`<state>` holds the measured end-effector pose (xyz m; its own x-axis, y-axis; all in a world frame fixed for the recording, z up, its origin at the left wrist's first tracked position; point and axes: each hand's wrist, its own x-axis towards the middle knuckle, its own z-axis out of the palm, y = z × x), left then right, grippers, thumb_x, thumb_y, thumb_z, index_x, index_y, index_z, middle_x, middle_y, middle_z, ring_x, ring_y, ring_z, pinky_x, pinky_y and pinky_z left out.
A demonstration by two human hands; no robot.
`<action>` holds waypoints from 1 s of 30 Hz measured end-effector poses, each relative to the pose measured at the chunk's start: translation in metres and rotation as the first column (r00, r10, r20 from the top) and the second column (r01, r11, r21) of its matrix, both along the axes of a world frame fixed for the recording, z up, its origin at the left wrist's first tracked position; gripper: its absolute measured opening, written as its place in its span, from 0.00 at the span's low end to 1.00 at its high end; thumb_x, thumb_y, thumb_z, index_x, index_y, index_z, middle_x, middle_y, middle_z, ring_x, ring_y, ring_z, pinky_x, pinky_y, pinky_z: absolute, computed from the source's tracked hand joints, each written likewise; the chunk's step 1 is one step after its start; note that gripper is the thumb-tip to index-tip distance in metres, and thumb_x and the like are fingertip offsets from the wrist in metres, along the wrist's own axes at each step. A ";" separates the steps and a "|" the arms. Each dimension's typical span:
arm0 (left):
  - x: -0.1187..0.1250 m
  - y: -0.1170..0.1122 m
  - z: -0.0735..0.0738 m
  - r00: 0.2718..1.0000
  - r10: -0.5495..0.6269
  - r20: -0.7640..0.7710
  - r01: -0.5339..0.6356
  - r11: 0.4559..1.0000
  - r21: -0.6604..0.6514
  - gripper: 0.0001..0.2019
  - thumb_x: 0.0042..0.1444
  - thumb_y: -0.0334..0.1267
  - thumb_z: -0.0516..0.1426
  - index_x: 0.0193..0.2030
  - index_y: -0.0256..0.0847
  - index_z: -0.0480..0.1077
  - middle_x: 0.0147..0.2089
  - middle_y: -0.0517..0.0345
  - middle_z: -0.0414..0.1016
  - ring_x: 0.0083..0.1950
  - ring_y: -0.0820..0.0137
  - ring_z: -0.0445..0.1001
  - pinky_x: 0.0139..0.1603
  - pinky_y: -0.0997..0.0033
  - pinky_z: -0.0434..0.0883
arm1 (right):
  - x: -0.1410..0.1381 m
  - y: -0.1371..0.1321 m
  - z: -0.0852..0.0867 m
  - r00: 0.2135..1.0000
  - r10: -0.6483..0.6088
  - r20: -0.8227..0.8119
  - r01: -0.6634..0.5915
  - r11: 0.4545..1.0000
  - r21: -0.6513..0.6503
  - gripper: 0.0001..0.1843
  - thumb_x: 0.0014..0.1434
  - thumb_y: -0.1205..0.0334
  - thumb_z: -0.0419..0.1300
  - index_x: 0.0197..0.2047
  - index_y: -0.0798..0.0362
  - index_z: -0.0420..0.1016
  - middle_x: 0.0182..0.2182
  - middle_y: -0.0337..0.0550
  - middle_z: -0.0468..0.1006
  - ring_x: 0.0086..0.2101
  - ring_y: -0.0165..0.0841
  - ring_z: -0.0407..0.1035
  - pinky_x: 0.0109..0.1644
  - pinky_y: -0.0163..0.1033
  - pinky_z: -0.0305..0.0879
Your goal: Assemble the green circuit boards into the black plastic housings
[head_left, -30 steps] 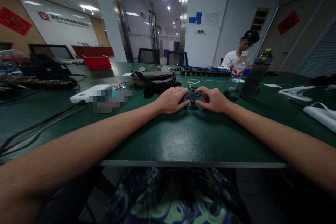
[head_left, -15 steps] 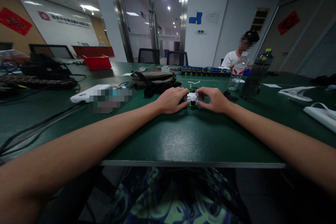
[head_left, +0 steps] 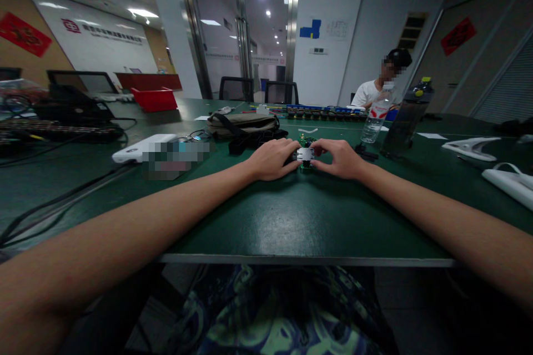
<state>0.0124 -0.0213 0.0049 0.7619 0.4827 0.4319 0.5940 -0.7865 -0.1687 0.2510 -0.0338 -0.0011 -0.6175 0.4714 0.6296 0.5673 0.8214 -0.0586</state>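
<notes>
Between my two hands, on the green table (head_left: 266, 222), is a small silver-white metal piece (head_left: 306, 154) with dark notches along its sides. It lies over a green circuit board (head_left: 307, 140), of which only the far and near edges show. My left hand (head_left: 273, 159) grips the metal piece from the left, thumb in front and fingers behind. From the right, my right hand (head_left: 339, 158) pinches the other side between thumb and curled forefinger. The fingertips cover both sides of the piece.
A grey pouch (head_left: 244, 123) and black plastic parts (head_left: 250, 142) lie behind my left hand. Right of centre stand a clear water bottle (head_left: 375, 119) and a dark bottle (head_left: 406, 119). A white device (head_left: 144, 148) with cables lies left. Across the table sits a person (head_left: 368, 92).
</notes>
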 end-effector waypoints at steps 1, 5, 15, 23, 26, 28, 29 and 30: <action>0.000 0.000 0.000 1.000 0.000 0.003 0.000 1.000 -0.002 0.17 0.65 0.49 0.49 0.50 0.37 0.67 0.43 0.48 0.75 0.44 0.60 0.74 0.45 0.63 0.69 | 0.000 0.000 0.000 1.000 0.001 0.000 -0.001 1.000 0.000 0.13 0.59 0.56 0.61 0.44 0.55 0.74 0.33 0.45 0.79 0.32 0.35 0.72 0.39 0.39 0.68; -0.001 -0.001 -0.001 1.000 -0.002 0.024 0.002 1.000 -0.009 0.17 0.65 0.48 0.50 0.51 0.38 0.67 0.46 0.47 0.75 0.46 0.60 0.74 0.47 0.62 0.70 | 0.000 0.000 0.000 1.000 0.005 -0.003 -0.005 1.000 -0.008 0.13 0.60 0.56 0.60 0.44 0.55 0.74 0.32 0.44 0.79 0.32 0.35 0.72 0.39 0.39 0.68; -0.001 0.001 -0.002 1.000 0.017 0.020 -0.017 0.999 -0.027 0.18 0.66 0.49 0.49 0.53 0.39 0.66 0.45 0.47 0.76 0.47 0.59 0.75 0.46 0.61 0.71 | 0.000 -0.001 -0.001 0.999 -0.005 -0.049 0.004 1.000 -0.028 0.14 0.58 0.57 0.62 0.45 0.55 0.74 0.32 0.43 0.80 0.29 0.33 0.73 0.37 0.38 0.68; -0.002 0.001 -0.004 1.000 -0.009 0.014 0.010 0.999 -0.046 0.19 0.62 0.47 0.53 0.55 0.38 0.64 0.47 0.46 0.75 0.49 0.58 0.74 0.49 0.60 0.71 | 0.000 0.000 -0.001 0.999 0.008 -0.044 -0.011 0.998 -0.062 0.14 0.58 0.57 0.62 0.46 0.54 0.73 0.33 0.43 0.81 0.29 0.33 0.74 0.37 0.37 0.69; -0.003 0.001 -0.004 1.000 -0.004 -0.010 0.003 0.998 -0.065 0.24 0.58 0.43 0.56 0.59 0.38 0.61 0.50 0.44 0.75 0.52 0.56 0.74 0.52 0.58 0.71 | -0.001 -0.001 -0.001 0.998 0.015 -0.053 -0.019 0.997 -0.071 0.14 0.59 0.57 0.62 0.46 0.54 0.73 0.33 0.43 0.81 0.29 0.33 0.75 0.37 0.38 0.70; -0.004 0.002 -0.005 1.000 0.004 -0.024 -0.007 0.996 -0.091 0.26 0.57 0.41 0.56 0.61 0.38 0.59 0.51 0.44 0.75 0.52 0.56 0.75 0.52 0.58 0.71 | -0.001 0.000 -0.001 0.998 0.014 -0.057 -0.019 0.996 -0.087 0.14 0.59 0.57 0.62 0.46 0.54 0.73 0.33 0.43 0.82 0.29 0.33 0.75 0.37 0.38 0.70; -0.004 0.002 -0.005 1.000 0.008 -0.026 -0.010 0.994 -0.105 0.27 0.57 0.41 0.56 0.62 0.38 0.59 0.52 0.44 0.76 0.52 0.56 0.76 0.52 0.58 0.71 | -0.001 0.000 -0.001 0.998 0.014 -0.059 -0.020 0.995 -0.096 0.14 0.59 0.56 0.62 0.46 0.54 0.73 0.33 0.43 0.82 0.29 0.33 0.75 0.37 0.38 0.70; -0.004 0.003 -0.005 1.000 0.009 -0.025 -0.011 0.993 -0.117 0.27 0.57 0.41 0.56 0.62 0.38 0.58 0.52 0.45 0.76 0.52 0.56 0.76 0.51 0.59 0.72 | -0.001 0.000 -0.002 0.998 0.015 -0.061 -0.022 0.994 -0.103 0.14 0.59 0.56 0.61 0.46 0.54 0.73 0.33 0.44 0.82 0.29 0.33 0.76 0.37 0.38 0.71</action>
